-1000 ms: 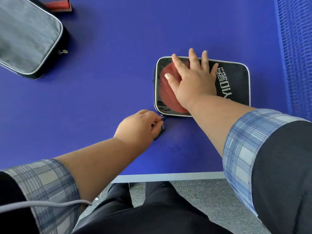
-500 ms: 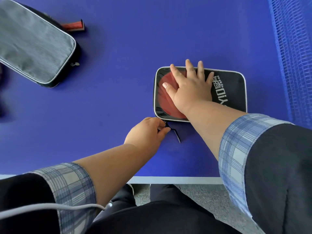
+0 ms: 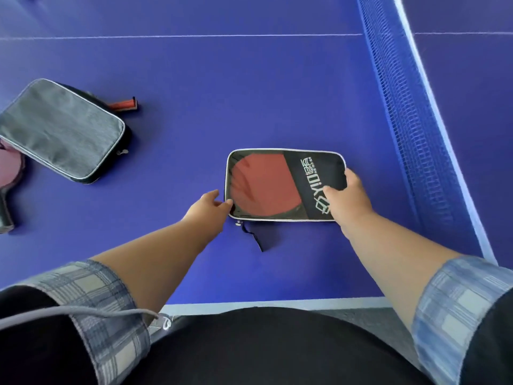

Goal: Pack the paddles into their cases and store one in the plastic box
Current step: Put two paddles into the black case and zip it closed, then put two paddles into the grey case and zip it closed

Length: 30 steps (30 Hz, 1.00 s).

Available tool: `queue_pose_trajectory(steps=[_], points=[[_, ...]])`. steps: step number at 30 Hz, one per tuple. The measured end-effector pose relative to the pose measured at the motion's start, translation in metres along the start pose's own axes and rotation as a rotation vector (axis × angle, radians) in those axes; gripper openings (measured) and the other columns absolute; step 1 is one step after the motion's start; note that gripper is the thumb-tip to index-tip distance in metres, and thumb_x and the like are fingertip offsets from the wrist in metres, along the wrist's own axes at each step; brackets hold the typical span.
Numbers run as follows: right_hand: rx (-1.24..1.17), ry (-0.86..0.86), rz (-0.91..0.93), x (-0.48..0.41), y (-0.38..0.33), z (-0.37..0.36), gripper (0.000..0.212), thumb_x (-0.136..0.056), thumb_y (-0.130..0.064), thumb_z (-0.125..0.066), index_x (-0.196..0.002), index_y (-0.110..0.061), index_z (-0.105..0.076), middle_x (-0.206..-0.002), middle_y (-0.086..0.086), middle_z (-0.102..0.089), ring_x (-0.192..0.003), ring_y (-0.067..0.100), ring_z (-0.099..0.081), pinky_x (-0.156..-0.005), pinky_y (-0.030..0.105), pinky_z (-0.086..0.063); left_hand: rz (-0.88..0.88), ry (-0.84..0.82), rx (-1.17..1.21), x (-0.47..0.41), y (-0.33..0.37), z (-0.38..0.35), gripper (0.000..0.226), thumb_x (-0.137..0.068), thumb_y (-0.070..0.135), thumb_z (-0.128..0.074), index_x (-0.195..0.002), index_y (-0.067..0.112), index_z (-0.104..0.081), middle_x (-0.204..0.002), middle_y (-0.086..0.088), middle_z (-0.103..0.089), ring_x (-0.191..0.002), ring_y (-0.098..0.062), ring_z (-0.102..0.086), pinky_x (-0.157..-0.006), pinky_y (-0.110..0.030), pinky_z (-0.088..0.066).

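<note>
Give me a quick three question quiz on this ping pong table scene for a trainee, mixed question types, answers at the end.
1. True or false: the right hand grips the black case at its right end.
2. What colour shows through the black case's clear window? A green, B red, C yellow.
3. Fill in: the grey case lies to the ___ of the black case.

Key: 1 true. 2 B, the red paddle inside. 3 left; the left hand touches the black case's left edge.

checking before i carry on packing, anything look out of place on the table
Yes: at the left edge a loose paddle lies half under the grey case, not inside it. A red handle also sticks out from behind that case.
</note>
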State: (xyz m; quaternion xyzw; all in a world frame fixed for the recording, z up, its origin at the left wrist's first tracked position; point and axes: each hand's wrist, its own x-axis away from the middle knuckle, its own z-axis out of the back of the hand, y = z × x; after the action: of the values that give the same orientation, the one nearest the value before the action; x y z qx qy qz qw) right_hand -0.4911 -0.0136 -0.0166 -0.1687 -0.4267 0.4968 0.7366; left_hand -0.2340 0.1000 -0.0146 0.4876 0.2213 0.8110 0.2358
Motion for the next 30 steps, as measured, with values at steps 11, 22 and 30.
queue_pose_trajectory(steps=[11, 22, 30], points=[[-0.485, 0.086, -0.374, 0.063, 0.007, 0.009, 0.053, -0.087, -0.025, -0.06, -0.138, -0.023, -0.045, -0.124, 0.004, -0.064, -0.096, 0.023, -0.067, -0.072, 0.039, -0.06, -0.239, 0.029, -0.383, -0.016, 0.067, -0.022, 0.017, -0.075, 0.009, -0.034, -0.078, 0.017, -0.049, -0.083, -0.007, -0.049, -0.053, -0.021, -0.036, -0.041, -0.022, -0.031], [-0.849, 0.307, -0.508, 0.102, 0.043, 0.007, 0.052, -0.081, -0.008, -0.057, -0.122, -0.041, -0.055, -0.098, -0.016, -0.074, -0.083, 0.01, -0.072, -0.065, 0.025, -0.053, -0.613, -0.129, -0.768, -0.058, 0.193, -0.116, 0.054, -0.076, 0.001, -0.032, -0.113, 0.027, -0.061, -0.094, -0.003, -0.062, -0.074, -0.027, -0.06, -0.057, -0.034, -0.053], [-0.946, 0.158, -0.645, 0.102, 0.049, 0.003, 0.064, -0.085, -0.013, -0.067, -0.133, -0.045, -0.041, -0.085, -0.021, -0.07, -0.085, 0.011, -0.066, -0.072, 0.03, -0.054, -0.694, -0.16, -0.99, -0.066, 0.172, -0.145, 0.062, -0.096, 0.023, -0.048, -0.152, 0.032, -0.026, -0.163, -0.005, -0.014, -0.143, -0.035, -0.025, -0.107, -0.047, -0.037]])
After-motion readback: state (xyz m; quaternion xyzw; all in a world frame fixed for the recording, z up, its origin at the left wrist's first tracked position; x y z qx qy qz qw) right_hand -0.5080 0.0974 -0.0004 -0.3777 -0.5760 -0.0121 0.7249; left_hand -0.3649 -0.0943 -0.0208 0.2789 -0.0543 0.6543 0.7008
